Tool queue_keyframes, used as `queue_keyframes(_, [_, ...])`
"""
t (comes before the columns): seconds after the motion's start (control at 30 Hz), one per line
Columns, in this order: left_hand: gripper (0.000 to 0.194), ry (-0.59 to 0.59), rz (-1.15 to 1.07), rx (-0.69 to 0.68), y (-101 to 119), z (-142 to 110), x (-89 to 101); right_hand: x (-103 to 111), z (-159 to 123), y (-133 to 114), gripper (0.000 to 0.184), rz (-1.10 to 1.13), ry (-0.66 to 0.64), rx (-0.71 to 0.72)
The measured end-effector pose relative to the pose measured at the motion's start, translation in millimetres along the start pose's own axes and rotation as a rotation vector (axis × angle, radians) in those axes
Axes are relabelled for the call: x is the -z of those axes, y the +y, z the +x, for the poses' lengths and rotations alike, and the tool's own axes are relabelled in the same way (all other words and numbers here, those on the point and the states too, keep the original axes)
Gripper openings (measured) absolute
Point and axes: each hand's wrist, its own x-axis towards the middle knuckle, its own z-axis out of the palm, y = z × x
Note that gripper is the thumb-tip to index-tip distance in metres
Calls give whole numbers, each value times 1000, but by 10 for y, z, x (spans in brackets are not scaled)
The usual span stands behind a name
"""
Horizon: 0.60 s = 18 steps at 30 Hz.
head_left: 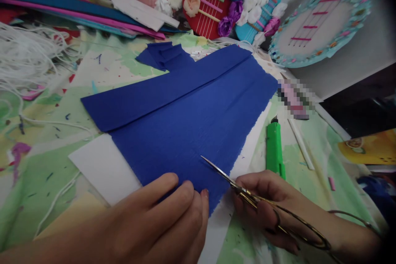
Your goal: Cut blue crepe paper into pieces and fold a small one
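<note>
A large sheet of blue crepe paper (pixel 192 128) lies across the middle, its far edge folded over in a long strip. My left hand (pixel 167 222) rests on the near end of this sheet, fingers bent and held together; what is under the fingertips is hidden. In my right hand (pixel 266 210) is a pair of scissors (pixel 247 196) with gold-coloured handles, the blades pointing up and left over the blue paper. The blades look closed. Under the blue paper shows a white sheet (pixel 105 167). A smaller folded blue piece (pixel 167 55) lies behind.
A green utility knife (pixel 274 146) lies right of the paper. White string (pixel 34 53) is heaped at the left, below stacked coloured paper strips (pixel 93 6). Guitar-shaped decorations with paper flowers (pixel 210 6) stand along the back. Scraps dot the patterned cloth (pixel 62 144).
</note>
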Motion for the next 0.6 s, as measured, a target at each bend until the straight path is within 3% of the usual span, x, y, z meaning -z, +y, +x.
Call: queue_keyframes(0.6, [23, 9, 7, 8, -5, 26, 4, 10, -13, 53, 42, 27, 22, -13])
